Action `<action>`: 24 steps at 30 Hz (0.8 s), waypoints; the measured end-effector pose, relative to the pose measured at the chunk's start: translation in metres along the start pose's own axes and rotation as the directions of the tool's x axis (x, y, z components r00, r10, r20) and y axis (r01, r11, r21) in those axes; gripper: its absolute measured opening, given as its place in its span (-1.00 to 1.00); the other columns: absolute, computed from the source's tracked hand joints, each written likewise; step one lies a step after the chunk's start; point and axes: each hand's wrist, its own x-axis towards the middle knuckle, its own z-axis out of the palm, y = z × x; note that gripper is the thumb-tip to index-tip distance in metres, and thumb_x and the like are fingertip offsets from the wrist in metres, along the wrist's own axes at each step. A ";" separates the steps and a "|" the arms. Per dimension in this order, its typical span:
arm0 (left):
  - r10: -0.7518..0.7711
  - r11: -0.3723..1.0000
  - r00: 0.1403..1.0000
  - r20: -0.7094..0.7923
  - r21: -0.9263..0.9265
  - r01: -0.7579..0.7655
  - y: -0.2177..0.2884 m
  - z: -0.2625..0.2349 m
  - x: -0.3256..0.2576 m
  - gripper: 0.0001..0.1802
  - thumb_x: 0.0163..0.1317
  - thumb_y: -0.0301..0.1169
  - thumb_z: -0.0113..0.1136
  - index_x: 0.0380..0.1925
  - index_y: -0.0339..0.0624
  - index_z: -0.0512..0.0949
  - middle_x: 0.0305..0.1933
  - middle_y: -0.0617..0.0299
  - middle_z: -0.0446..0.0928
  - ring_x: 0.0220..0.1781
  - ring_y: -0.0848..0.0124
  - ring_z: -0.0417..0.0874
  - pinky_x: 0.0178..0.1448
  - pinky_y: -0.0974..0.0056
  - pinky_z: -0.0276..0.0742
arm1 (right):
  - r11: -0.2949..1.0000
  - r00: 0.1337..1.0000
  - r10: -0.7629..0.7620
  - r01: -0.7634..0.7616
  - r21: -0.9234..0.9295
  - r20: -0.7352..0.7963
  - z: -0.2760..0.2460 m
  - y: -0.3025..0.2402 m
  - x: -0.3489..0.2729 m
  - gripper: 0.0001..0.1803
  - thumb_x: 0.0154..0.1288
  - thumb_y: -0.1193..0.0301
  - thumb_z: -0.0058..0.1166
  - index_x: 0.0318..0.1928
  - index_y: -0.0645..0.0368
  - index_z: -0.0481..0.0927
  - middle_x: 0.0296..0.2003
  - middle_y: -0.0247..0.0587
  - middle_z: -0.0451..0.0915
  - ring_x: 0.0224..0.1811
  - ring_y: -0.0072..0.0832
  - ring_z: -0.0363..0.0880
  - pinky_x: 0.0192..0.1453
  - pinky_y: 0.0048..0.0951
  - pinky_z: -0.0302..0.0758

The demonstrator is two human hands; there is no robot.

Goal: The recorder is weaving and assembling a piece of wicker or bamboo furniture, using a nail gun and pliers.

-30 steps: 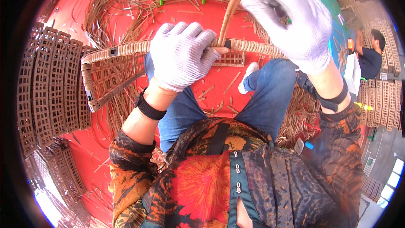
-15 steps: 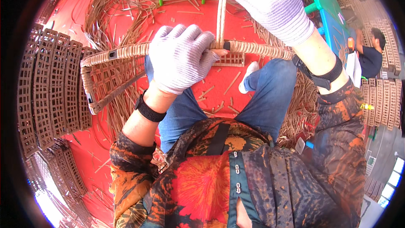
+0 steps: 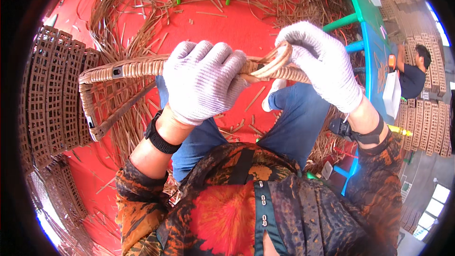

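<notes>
Crosswise, the wicker frame (image 3: 123, 68) runs left to right, both gloved hands closed on its rail.

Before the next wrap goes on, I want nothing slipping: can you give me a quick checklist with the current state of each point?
1. Left hand clamped over the wrapped top rail of the woven frame: ok.
2. Right hand gripping the rattan strip, which loops at the rail: ok.
3. Both hands gloved: ok.
4. Strip pulled tight against the rail: not ok, the loop stands open.
5. Strip's free end long enough: cannot tell, hidden by the right hand.
6. Frame steadied over the knees: cannot tell, the contact is hidden.
</notes>
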 end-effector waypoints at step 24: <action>-0.218 0.908 0.820 0.529 -0.199 0.369 -0.044 0.010 0.080 -0.61 0.16 -0.17 0.45 -0.03 -0.02 0.74 -0.33 0.28 0.60 -0.34 0.44 0.57 -0.13 0.29 0.51 | 0.939 0.978 -0.114 0.049 -0.341 -0.174 0.012 0.042 0.043 -0.74 0.39 0.20 0.20 -0.16 0.13 0.69 -0.36 -0.19 0.69 -0.32 -0.30 0.68 -0.20 -0.33 0.59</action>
